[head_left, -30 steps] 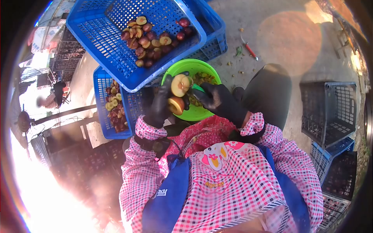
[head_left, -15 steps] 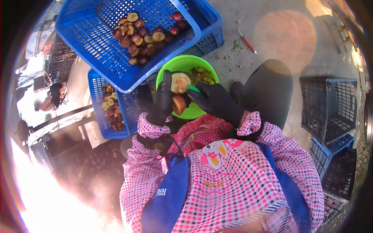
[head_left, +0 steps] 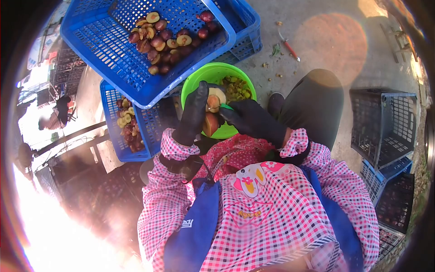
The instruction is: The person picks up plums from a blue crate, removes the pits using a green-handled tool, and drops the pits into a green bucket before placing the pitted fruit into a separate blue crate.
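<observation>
- I observe the left hand (head_left: 194, 111), in a black glove, closed around a cut fruit with pale flesh and a brownish centre (head_left: 216, 99); the fruit is over the round, bright green plastic bowl (head_left: 206, 73).
- A red-orange fruit piece (head_left: 210, 124) shows just below it, over the bowl's near side; I cannot tell whether the two are joined.
- I find the right hand (head_left: 253, 119), also black-gloved, gripping a bright green handle (head_left: 226, 107) beside the fruit; I cannot tell whether its tip touches the flesh.
- Small yellow-green pieces (head_left: 238, 89) lie inside the bowl.
- Beyond the bowl to the left, a blue perforated plastic crate (head_left: 111, 61) contains red-skinned fruit, some cut (head_left: 158, 45).
- Beyond the bowl to the right, a red-handled tool (head_left: 291, 51) lies on the floor.
</observation>
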{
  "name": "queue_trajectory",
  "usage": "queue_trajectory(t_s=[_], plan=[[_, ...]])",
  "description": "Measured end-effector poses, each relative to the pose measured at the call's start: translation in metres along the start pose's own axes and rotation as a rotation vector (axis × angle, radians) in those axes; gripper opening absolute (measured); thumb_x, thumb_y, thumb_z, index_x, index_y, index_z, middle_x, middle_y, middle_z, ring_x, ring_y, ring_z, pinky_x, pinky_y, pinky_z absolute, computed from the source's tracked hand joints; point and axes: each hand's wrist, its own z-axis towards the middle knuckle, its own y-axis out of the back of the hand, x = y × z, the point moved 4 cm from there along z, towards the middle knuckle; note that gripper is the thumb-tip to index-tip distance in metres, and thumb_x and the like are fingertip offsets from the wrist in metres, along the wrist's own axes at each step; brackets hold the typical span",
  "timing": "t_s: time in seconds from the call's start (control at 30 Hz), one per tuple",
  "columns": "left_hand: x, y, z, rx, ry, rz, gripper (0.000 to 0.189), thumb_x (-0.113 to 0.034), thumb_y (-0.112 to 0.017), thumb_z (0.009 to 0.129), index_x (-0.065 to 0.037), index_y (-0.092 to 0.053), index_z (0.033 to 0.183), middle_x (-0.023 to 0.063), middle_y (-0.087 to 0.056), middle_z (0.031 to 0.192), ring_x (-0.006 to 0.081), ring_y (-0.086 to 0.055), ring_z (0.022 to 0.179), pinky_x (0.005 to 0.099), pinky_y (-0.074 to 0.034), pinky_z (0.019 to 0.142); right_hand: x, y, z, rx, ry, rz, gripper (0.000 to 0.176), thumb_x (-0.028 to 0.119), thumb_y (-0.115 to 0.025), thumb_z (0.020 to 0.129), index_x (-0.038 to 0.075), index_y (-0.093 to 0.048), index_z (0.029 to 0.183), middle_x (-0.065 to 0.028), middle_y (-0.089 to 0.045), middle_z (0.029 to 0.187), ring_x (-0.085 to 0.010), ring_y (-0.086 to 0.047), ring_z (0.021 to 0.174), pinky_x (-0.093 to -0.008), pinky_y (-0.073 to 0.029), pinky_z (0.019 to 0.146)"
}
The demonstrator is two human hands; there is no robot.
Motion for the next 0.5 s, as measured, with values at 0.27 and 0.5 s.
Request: queue_trajectory(t_s=[0.27,0.5], plan=[[-0.027,-0.014,-0.002,0.044,-0.451,0.439,0.063,-0.055,-0.037,0.099,0.002,-0.060,0.111,0.0111,-0.065,0.100,0.0172,-0.062,0.089,0.0304,-0.050,0.077,0.034,0.000,-0.018,0.438,-0.721,1.151,0.037,0.047,-0.046,0.098,0.012,-0.058,0.102,0.0024,-0.043,0.049,-0.0083,-0.037,0.035,-0.0227,-0.027,0.036],[-0.012,0.026,-0.001,-0.146,-0.174,0.281,0.065,-0.057,-0.039,0.097,0.003,-0.059,0.113,0.0133,-0.065,0.093,0.0199,-0.065,0.077,0.0322,-0.054,0.070,0.029,-0.015,-0.027,0.525,-0.529,1.354,0.043,0.049,-0.046,0.097,0.008,-0.055,0.087,0.0008,-0.040,0.047,-0.0080,-0.033,0.034,-0.0225,-0.026,0.035]])
